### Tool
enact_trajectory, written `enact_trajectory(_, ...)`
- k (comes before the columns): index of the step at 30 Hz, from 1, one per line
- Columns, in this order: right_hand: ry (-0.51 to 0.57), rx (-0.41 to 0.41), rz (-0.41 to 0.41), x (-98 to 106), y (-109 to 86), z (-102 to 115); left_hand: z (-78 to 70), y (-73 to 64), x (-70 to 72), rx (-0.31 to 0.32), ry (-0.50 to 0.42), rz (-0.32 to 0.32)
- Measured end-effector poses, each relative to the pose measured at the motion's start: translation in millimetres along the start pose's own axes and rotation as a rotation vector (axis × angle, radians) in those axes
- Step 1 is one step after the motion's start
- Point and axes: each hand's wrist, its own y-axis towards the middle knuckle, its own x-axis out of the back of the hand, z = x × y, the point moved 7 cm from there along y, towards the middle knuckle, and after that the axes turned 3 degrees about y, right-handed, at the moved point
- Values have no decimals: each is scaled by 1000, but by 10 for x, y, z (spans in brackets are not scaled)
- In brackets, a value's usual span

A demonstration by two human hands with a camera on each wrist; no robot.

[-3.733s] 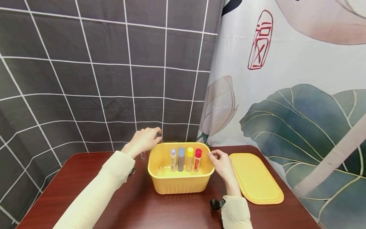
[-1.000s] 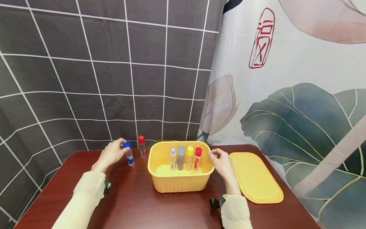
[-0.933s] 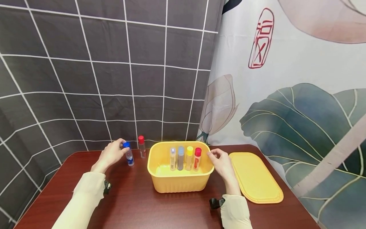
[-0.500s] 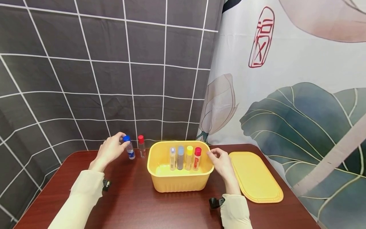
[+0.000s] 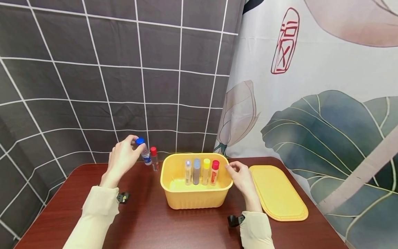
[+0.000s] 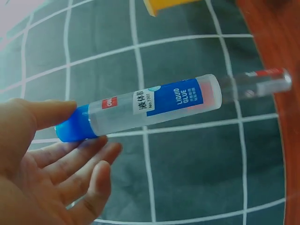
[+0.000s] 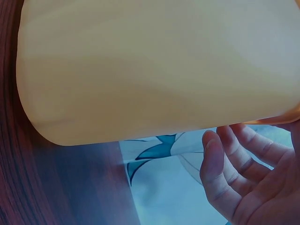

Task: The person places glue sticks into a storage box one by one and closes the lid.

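My left hand (image 5: 120, 159) pinches a clear liquid glue bottle (image 6: 126, 105) by its blue cap, thumb on one side and fingers on the other. The bottle is tilted, its base raised off the table and pointing toward a red-capped glue bottle (image 5: 155, 165) that stands at the table's back. At the right end of a yellow plastic box (image 5: 196, 201), my right hand (image 5: 244, 181) holds the rim. Inside the box several glue bottles stand in a row: a pale-capped one (image 5: 188, 174), a light-blue-capped one (image 5: 196, 174), a yellow-capped one (image 5: 205, 174) and a red-capped one (image 5: 214, 175).
A flat yellow lid (image 5: 278, 193) lies on the dark red table (image 5: 186, 228), right of the box. Behind the table hang a grey gridded cloth (image 5: 118, 79) and a white cloth with leaf prints (image 5: 326, 145).
My left hand has gone from above the box to the blue-capped glue bottle, taken its cap, and lifted it up and right, close to the red-capped one. The right hand stays on the rim.
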Motion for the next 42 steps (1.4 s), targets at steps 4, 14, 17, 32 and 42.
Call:
enact_trajectory(4, 4, -8, 1, -8, 11, -9, -120, -29, 75, -22, -58, -95)
enact_trajectory(14, -17, -8, -1, -5, 15, -15, -380, -123, 154, -113, -156, -214)
enact_trajectory(17, -19, -8, -2, -5, 12, -10, -456, -148, 153, -150, -165, -215)
enact_trajectory(32, -6, 5, -5, -6, 15, -28, -695, -245, 10, -191, -180, -124)
enact_trajectory(42, -7, -2, -4, -9, 23, -37, -772, -288, -117, -217, -181, -83)
